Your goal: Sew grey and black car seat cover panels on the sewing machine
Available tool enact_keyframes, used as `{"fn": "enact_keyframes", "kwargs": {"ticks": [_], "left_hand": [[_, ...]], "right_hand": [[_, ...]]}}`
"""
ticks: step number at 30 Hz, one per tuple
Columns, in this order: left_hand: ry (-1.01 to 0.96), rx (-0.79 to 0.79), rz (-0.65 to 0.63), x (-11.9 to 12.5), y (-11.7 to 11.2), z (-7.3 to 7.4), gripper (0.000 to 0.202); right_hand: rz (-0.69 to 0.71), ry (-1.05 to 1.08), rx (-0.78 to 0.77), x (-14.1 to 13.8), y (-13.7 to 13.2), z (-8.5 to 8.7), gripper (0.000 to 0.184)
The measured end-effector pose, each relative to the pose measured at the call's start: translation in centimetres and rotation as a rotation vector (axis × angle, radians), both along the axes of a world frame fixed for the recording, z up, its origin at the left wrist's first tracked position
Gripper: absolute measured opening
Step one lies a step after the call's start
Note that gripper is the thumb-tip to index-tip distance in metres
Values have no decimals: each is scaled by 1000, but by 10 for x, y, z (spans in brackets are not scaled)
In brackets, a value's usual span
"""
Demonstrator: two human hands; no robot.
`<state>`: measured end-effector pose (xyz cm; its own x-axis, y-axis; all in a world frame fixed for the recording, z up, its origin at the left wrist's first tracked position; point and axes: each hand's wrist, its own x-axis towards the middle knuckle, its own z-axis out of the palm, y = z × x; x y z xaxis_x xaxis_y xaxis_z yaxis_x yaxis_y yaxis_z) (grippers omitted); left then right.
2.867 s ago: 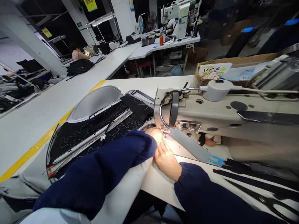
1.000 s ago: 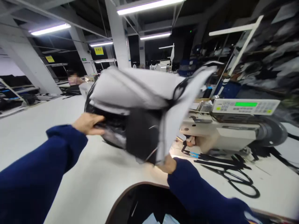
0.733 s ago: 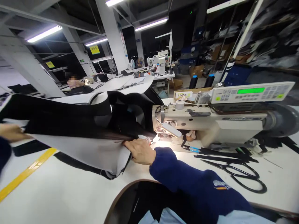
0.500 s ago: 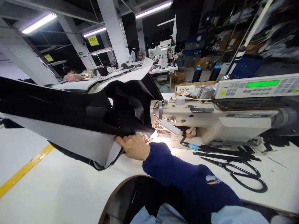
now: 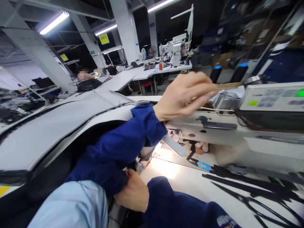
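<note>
My left hand [image 5: 187, 95] is raised over the head of the sewing machine [image 5: 213, 129], its arm crossing from the lower left. Its fingers are drawn together at the tips; blur hides whether anything small is between them. Below that forearm, my right hand [image 5: 134, 193] is closed near the table's front edge. The left sleeve hides its fingertips and whatever they grip. A large light grey and black sewn fabric piece [image 5: 59, 129] spreads over the left side, under and around my left arm. The machine's lamp lights the needle area, partly covered by my left sleeve.
Large black scissors [image 5: 249, 202], black strips [image 5: 237, 183] and blue-handled snips [image 5: 204, 165] lie on the right of the table. A control panel [image 5: 273, 96] stands behind the machine. Another person [image 5: 84, 76] sits at a far station.
My left hand has come into view, up over the machine. The fabric piece has dropped flatter toward the left and front. My right hand has moved lower and nearer my body.
</note>
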<state>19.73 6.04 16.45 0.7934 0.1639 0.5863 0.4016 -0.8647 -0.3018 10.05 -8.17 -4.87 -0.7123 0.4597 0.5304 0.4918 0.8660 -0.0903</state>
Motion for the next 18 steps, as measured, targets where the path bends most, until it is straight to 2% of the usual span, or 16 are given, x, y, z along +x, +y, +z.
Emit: {"fn": "enact_keyframes", "kwargs": {"ticks": [1, 3, 5, 6, 8, 10, 13, 15, 16, 18], "left_hand": [[43, -8, -78, -9, 7, -13, 48], [50, -65, -148, -28, 19, -37, 42], [93, -94, -202, -44, 31, -51, 42], [147, -88, -226, -51, 40, -53, 44], [281, -16, -249, -65, 65, -49, 46], [346, 86, -191, -82, 101, -37, 48], [270, 118, 47, -116, 146, -25, 48], [226, 45, 153, -139, 151, -33, 44], [227, -21, 156, -149, 145, -43, 39], [176, -234, 157, -165, 118, -73, 30]], "right_hand": [[2, 15, 11, 0, -2, -5, 21], [-13, 77, 54, 1, -5, -15, 17], [-40, 183, 92, -1, -9, -23, 14], [-52, 237, 92, -2, -11, -26, 12], [-119, 329, 25, -8, -15, -29, 6], [-232, 414, -68, -14, -18, -31, 12], [-347, 492, -147, -19, -21, -33, 23], [-304, 478, -132, -16, -21, -34, 22], [-247, 451, -117, -13, -20, -34, 20], [-62, 376, -76, -6, -15, -33, 13]]}}
